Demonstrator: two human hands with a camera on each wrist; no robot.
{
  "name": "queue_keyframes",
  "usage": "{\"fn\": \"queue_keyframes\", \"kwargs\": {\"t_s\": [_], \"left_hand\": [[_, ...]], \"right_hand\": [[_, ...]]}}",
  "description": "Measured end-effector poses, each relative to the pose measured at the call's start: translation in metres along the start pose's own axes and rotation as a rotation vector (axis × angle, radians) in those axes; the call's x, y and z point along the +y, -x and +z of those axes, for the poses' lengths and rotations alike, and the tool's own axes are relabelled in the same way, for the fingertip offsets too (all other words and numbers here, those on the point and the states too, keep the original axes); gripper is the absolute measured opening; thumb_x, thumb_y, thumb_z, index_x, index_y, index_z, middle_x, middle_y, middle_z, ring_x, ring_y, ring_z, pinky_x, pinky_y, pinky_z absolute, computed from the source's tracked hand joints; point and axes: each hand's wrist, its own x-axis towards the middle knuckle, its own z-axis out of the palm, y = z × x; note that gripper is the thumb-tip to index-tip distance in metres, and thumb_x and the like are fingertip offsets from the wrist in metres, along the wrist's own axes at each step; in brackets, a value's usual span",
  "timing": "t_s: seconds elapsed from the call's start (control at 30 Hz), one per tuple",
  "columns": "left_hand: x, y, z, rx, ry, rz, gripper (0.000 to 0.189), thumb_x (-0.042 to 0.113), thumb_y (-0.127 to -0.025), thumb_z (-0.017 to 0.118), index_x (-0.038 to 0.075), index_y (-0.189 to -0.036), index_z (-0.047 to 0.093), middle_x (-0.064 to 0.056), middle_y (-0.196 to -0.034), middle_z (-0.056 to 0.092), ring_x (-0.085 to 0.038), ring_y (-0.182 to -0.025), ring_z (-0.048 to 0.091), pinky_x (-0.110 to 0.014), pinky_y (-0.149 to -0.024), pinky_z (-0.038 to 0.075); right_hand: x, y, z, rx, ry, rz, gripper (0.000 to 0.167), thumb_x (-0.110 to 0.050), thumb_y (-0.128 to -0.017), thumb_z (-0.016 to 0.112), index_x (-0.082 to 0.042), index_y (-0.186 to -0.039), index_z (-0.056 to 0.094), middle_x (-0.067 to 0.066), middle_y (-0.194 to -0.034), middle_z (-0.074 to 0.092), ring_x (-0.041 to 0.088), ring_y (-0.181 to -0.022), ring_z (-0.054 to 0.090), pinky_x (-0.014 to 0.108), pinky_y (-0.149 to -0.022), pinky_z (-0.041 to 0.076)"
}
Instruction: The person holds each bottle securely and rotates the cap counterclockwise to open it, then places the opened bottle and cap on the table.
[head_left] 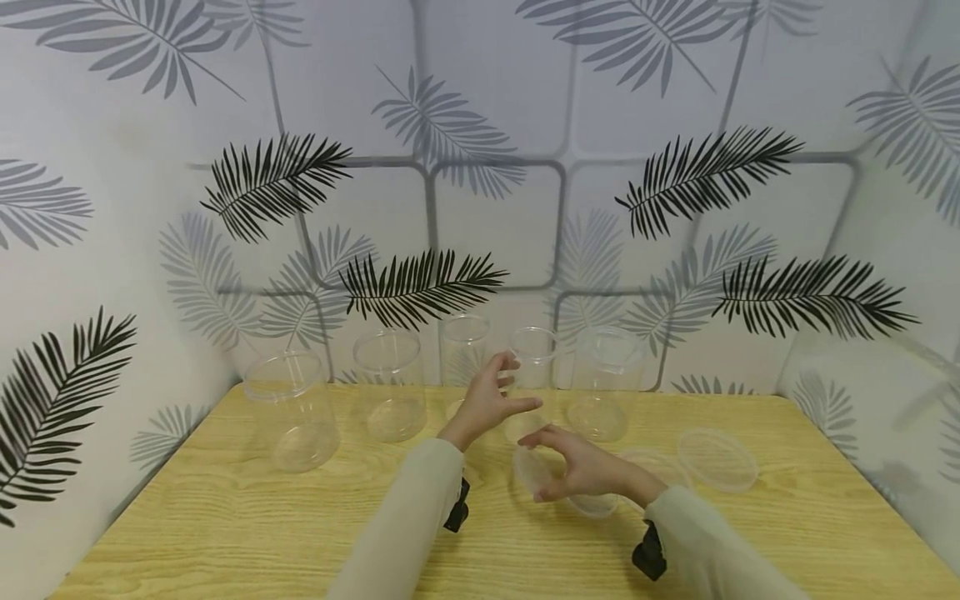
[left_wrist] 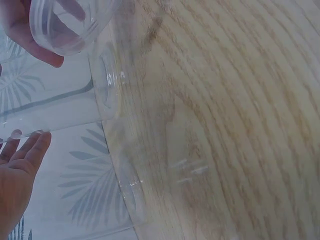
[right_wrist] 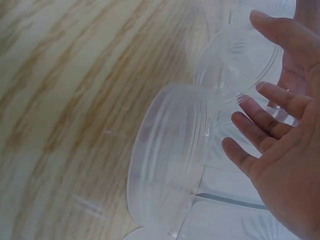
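My left hand [head_left: 491,400] is beside a clear plastic jar [head_left: 534,367], its thumb stretched across the front and fingers spread at the left side. In the left wrist view, the fingers [left_wrist: 31,152] look nearly straight against or close to the jar wall; contact is hard to tell. A round translucent lid [head_left: 531,472] is tilted on edge in my right hand [head_left: 588,467], gripped across its rim between fingers and thumb. The left wrist view also shows this lid [left_wrist: 75,30]. Under the right hand lies another lid [head_left: 596,505].
More clear jars stand along the back: a wide one [head_left: 300,417] at far left, another [head_left: 392,387], a narrow one [head_left: 463,342] and one at right [head_left: 603,387]. Lids [head_left: 718,460] lie on the right of the wooden table [head_left: 225,517]. A leaf-patterned backdrop [head_left: 487,225] rises behind.
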Motion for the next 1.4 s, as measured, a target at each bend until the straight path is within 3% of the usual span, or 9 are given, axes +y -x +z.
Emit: {"fn": "queue_keyframes", "kwargs": {"t_s": [0.27, 0.5, 0.83, 1.4], "left_hand": [[0.0, -0.001, 0.004, 0.01, 0.013, -0.028, 0.081, 0.024, -0.074, 0.076, 0.009, -0.139, 0.03, -0.014, -0.138, 0.041, -0.036, -0.124, 0.044, -0.045, -0.1, 0.041], [-0.001, -0.004, 0.005, 0.024, -0.016, -0.023, 0.082, 0.026, -0.075, 0.076, 0.011, -0.14, 0.029, -0.01, -0.138, 0.042, -0.035, -0.123, 0.045, -0.044, -0.099, 0.043], [-0.002, -0.007, 0.006, 0.036, -0.056, -0.038, 0.085, 0.028, -0.075, 0.076, 0.009, -0.142, 0.026, -0.01, -0.14, 0.041, -0.035, -0.125, 0.043, -0.045, -0.097, 0.044], [0.007, -0.002, 0.004, 0.046, -0.12, -0.003, 0.096, 0.027, -0.073, 0.077, 0.008, -0.145, 0.016, -0.015, -0.143, 0.036, -0.036, -0.126, 0.041, -0.046, -0.099, 0.041]], "right_hand": [[0.004, -0.003, 0.005, -0.029, 0.035, 0.008, 0.065, -0.03, -0.073, 0.076, -0.002, -0.124, 0.049, 0.014, -0.128, 0.045, 0.038, -0.124, 0.04, 0.056, -0.099, 0.035], [0.004, -0.004, 0.01, -0.058, 0.114, -0.001, 0.063, -0.029, -0.072, 0.076, -0.003, -0.123, 0.049, 0.011, -0.125, 0.047, 0.031, -0.117, 0.046, 0.049, -0.098, 0.04], [0.003, -0.003, 0.012, -0.089, 0.119, 0.017, 0.068, -0.029, -0.071, 0.078, -0.001, -0.126, 0.047, 0.013, -0.127, 0.046, 0.032, -0.117, 0.047, 0.049, -0.097, 0.041], [0.002, 0.003, 0.006, -0.044, 0.14, 0.016, 0.069, -0.03, -0.073, 0.076, -0.002, -0.128, 0.046, 0.012, -0.126, 0.048, 0.032, -0.118, 0.047, 0.05, -0.096, 0.041]]}}
